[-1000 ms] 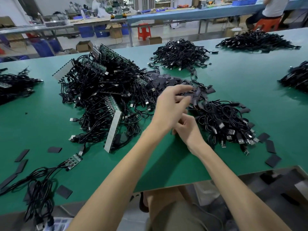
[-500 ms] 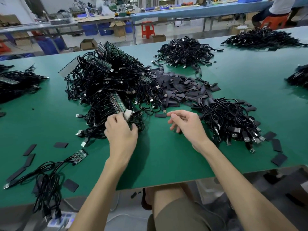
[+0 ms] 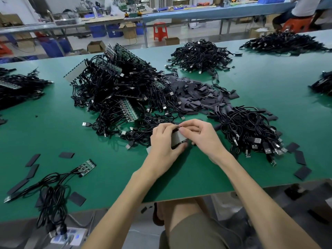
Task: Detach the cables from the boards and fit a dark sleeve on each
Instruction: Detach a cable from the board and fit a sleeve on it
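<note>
My left hand (image 3: 164, 143) grips a grey strip of boards (image 3: 178, 138) with black cables trailing from it, held just above the green table (image 3: 53, 133). My right hand (image 3: 199, 136) pinches the strip's top edge with thumb and fingers. Behind the hands lies a big tangle of black USB cables on green boards (image 3: 118, 90). A heap of flat dark sleeves (image 3: 192, 95) sits right of that tangle. To the right of my hands is a pile of loose cables (image 3: 251, 130).
Loose dark sleeves (image 3: 300, 157) lie at the front right and front left. A small green board with cables (image 3: 86, 166) lies front left. More cable piles (image 3: 199, 54) sit at the back and sides. A person sits on an orange stool (image 3: 296, 24) far right.
My left hand pulled a board strip out of the tangle and brought it to the front centre. My right hand moved in and took hold of its top edge.
</note>
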Tool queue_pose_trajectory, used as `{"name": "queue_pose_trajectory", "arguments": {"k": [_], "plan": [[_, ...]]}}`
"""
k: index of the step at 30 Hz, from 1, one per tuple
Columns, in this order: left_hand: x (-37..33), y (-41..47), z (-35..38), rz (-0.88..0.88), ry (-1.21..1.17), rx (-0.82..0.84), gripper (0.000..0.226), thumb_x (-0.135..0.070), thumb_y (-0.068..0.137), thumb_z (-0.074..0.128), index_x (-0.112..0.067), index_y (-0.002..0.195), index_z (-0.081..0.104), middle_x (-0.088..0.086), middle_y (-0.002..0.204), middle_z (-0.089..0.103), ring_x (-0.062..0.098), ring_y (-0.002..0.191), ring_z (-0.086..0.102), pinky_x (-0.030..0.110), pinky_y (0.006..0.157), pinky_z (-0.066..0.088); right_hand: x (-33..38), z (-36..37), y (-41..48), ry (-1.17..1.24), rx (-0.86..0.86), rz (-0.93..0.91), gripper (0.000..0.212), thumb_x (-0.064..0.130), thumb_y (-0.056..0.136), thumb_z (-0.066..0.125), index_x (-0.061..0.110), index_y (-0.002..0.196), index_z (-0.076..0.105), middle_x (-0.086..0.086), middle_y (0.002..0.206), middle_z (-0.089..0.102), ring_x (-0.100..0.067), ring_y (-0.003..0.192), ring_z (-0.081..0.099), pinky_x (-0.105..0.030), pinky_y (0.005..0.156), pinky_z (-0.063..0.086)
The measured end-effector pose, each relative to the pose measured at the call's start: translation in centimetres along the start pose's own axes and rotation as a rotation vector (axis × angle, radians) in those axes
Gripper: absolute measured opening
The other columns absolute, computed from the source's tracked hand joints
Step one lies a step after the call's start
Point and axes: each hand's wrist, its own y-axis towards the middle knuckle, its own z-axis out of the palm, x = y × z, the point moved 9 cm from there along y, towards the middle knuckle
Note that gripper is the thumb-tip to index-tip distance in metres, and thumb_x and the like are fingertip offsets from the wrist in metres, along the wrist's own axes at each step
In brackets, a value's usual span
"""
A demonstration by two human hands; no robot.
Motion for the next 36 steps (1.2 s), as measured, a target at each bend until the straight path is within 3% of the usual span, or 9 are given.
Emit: {"name": "queue_pose_trajectory", "arguments": {"k": [4, 11, 14, 19, 27, 31, 36], "plan": [[1.1, 0.7, -0.2, 0.044, 0.114, 0.022, 0.055, -0.052, 0.087, 0.072, -0.023, 0.131, 0.058, -0.009, 0.131, 0.05, 0.01, 0.127, 0.035, 0.022, 0.098, 0.016, -0.1, 0.1, 0.0, -0.004, 0.005, 0.02, 0.01, 0.016, 0.094, 0.074, 0.017, 0.103, 0.074, -0.003, 0.096, 0.079, 0.001, 0.076, 0.068, -0.017, 0.054, 0.047], [1.8, 1.0, -0.4, 0.087, 0.201, -0.062, 0.048, -0.034, 0.082, 0.081, -0.021, 0.124, 0.063, -0.005, 0.125, 0.058, 0.013, 0.122, 0.04, 0.022, 0.097, 0.013, -0.4, 0.4, 0.3, -0.099, 0.023, 0.025, 0.014, 0.007, 0.091, 0.075, 0.012, 0.102, 0.069, -0.015, 0.095, 0.075, -0.007, 0.067, 0.069, -0.017, 0.052, 0.047], [1.6, 0.8, -0.5, 0.097, 0.223, -0.068, 0.047, -0.034, 0.082, 0.081, -0.02, 0.124, 0.063, -0.004, 0.125, 0.06, 0.013, 0.122, 0.04, 0.024, 0.097, 0.013, -0.1, 0.4, 0.3, -0.13, 0.012, -0.005, 0.014, 0.006, 0.088, 0.077, 0.016, 0.095, 0.068, -0.015, 0.09, 0.073, -0.011, 0.068, 0.066, -0.017, 0.059, 0.048], [1.3, 0.6, -0.8, 0.091, 0.196, -0.095, 0.032, -0.037, 0.096, 0.066, -0.02, 0.123, 0.065, -0.006, 0.119, 0.062, 0.016, 0.119, 0.048, 0.025, 0.097, 0.017, 0.0, 0.4, 0.1, -0.196, -0.005, -0.044, 0.018, 0.009, 0.087, 0.079, 0.019, 0.085, 0.064, 0.001, 0.078, 0.07, -0.008, 0.069, 0.066, -0.028, 0.073, 0.057], [1.4, 0.8, -0.8, 0.065, 0.225, -0.109, 0.02, -0.034, 0.096, 0.067, -0.021, 0.111, 0.066, -0.009, 0.108, 0.064, 0.015, 0.109, 0.051, 0.025, 0.092, 0.018, 0.8, 1.1, -0.1, -0.421, -0.058, -0.127, 0.019, 0.013, 0.092, 0.072, 0.022, 0.083, 0.058, 0.005, 0.077, 0.068, -0.004, 0.068, 0.06, -0.014, 0.066, 0.049], [1.5, 0.7, -0.8, 0.039, 0.218, -0.116, 0.017, -0.035, 0.097, 0.065, -0.024, 0.111, 0.065, -0.012, 0.109, 0.064, 0.013, 0.11, 0.051, 0.024, 0.093, 0.018, 0.8, 0.6, 0.0, -0.367, -0.089, -0.099, 0.009, 0.011, 0.092, 0.071, 0.014, 0.09, 0.063, 0.009, 0.08, 0.066, 0.006, 0.065, 0.057, -0.009, 0.066, 0.046], [0.9, 0.4, -1.1, 0.043, 0.276, -0.145, 0.029, -0.047, 0.094, 0.065, -0.025, 0.113, 0.062, -0.011, 0.114, 0.06, 0.012, 0.115, 0.05, 0.03, 0.096, 0.022, 0.9, -0.2, -0.1, -0.258, -0.148, -0.085, 0.008, 0.012, 0.095, 0.069, 0.014, 0.093, 0.062, 0.004, 0.086, 0.066, -0.003, 0.072, 0.058, -0.016, 0.069, 0.05]]}}
